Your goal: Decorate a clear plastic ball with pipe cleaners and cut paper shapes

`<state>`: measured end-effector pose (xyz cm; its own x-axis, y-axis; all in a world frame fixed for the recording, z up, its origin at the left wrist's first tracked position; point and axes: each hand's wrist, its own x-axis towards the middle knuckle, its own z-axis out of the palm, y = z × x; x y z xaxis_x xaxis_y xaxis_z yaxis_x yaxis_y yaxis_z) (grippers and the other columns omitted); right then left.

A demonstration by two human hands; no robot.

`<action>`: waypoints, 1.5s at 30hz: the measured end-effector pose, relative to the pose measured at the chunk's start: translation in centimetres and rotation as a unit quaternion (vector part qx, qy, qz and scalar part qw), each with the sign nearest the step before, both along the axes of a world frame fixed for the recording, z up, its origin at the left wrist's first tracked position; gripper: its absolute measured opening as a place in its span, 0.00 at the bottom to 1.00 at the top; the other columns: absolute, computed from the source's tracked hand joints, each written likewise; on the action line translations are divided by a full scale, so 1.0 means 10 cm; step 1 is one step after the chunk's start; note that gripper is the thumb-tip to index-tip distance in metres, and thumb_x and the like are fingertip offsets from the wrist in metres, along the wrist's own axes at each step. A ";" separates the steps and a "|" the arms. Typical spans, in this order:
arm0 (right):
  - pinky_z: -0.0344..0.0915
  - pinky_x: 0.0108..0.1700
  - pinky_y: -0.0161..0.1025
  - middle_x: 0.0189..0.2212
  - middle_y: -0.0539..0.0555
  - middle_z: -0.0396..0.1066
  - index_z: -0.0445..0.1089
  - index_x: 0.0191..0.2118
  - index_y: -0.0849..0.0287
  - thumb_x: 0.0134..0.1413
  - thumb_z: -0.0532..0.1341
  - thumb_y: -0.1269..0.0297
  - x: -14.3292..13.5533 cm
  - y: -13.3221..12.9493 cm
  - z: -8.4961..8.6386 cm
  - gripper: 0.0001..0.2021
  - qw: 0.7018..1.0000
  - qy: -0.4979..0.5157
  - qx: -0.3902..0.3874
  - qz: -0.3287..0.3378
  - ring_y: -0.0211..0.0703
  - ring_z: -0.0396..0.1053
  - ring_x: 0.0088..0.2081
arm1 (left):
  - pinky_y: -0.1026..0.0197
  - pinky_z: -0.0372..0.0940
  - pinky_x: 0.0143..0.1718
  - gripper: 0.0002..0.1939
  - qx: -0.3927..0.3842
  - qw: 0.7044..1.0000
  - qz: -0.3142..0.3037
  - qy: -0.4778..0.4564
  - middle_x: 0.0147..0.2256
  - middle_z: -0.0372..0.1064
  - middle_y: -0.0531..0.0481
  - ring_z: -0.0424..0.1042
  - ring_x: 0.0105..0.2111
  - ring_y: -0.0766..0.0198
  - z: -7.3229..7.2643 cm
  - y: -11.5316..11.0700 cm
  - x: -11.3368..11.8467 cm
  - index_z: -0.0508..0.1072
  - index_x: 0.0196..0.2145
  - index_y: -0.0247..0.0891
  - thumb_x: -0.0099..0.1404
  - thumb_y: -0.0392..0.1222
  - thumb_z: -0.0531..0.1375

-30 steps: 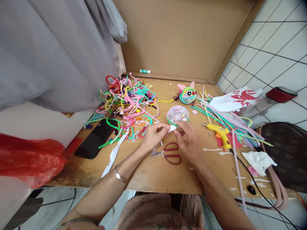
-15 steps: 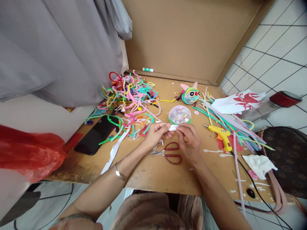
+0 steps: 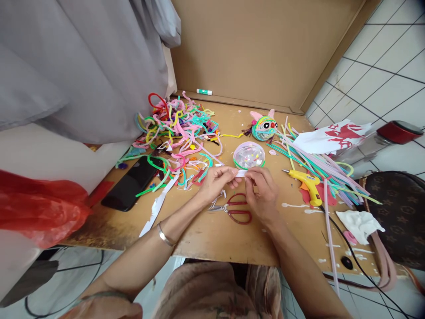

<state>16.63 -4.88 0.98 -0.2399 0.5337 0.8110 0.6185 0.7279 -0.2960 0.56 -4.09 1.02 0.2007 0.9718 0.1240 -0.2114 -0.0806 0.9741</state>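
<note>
A small white paper piece [image 3: 240, 173] is pinched at its left end by my left hand [image 3: 217, 184] and at its right end by my right hand [image 3: 262, 190]. Just beyond them sits a clear round bowl [image 3: 249, 156] with a lilac and green rim and small coloured bits. Red-handled scissors [image 3: 238, 208] lie on the table below my hands, blades to the left. Behind the bowl, to the right, stands a decorated ball [image 3: 264, 128] with pink ears, eyes and a red nose.
Tangled pipe cleaners [image 3: 186, 128] and a black phone [image 3: 129, 186] cover the left of the wooden table [image 3: 212, 241]. To the right are a yellow glue gun [image 3: 308, 185], straight pipe cleaners [image 3: 315, 164], a white tissue [image 3: 359, 225], a bottle [image 3: 398, 133] and a brown bag [image 3: 398, 217].
The view has shifted slightly, so the table's things appear a little higher. Both hands keep hold of the white paper piece, with barely any change in their pose.
</note>
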 end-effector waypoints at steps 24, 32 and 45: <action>0.68 0.38 0.40 0.39 0.56 0.66 0.67 0.38 0.56 0.59 0.56 0.75 0.00 -0.03 -0.01 0.07 0.999 -0.038 -0.020 -0.003 0.43 0.68 0.39 | 0.66 0.66 0.27 0.12 -0.053 0.997 0.053 0.016 0.20 0.71 0.50 0.69 0.21 0.69 0.02 0.00 0.06 0.74 0.23 0.34 0.55 0.46 0.61; 0.68 0.34 0.37 0.39 0.55 0.67 0.73 0.37 0.57 0.58 0.60 0.68 -0.05 -0.06 0.06 0.04 0.983 0.096 -0.145 0.066 0.39 0.68 0.37 | 0.67 0.65 0.29 0.18 0.019 0.996 0.088 0.012 0.22 0.70 0.52 0.68 0.23 0.69 -0.04 0.04 0.04 0.75 0.29 0.33 0.60 0.54 0.62; 0.60 0.26 0.33 0.18 0.46 0.66 0.69 0.27 0.59 0.46 0.67 0.55 -0.05 0.02 0.06 0.12 0.834 0.345 -0.426 0.073 0.33 0.61 0.21 | 0.66 0.62 0.27 0.19 0.052 0.992 0.081 0.079 0.22 0.70 0.52 0.67 0.23 0.69 -0.01 -0.04 0.10 0.75 0.30 0.33 0.62 0.54 0.60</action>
<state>16.12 -4.66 1.57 0.0139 0.9920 0.1252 0.0116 0.1250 -0.9921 1.52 -4.52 0.95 0.0671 0.9765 0.2048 -0.0328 -0.2030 0.9786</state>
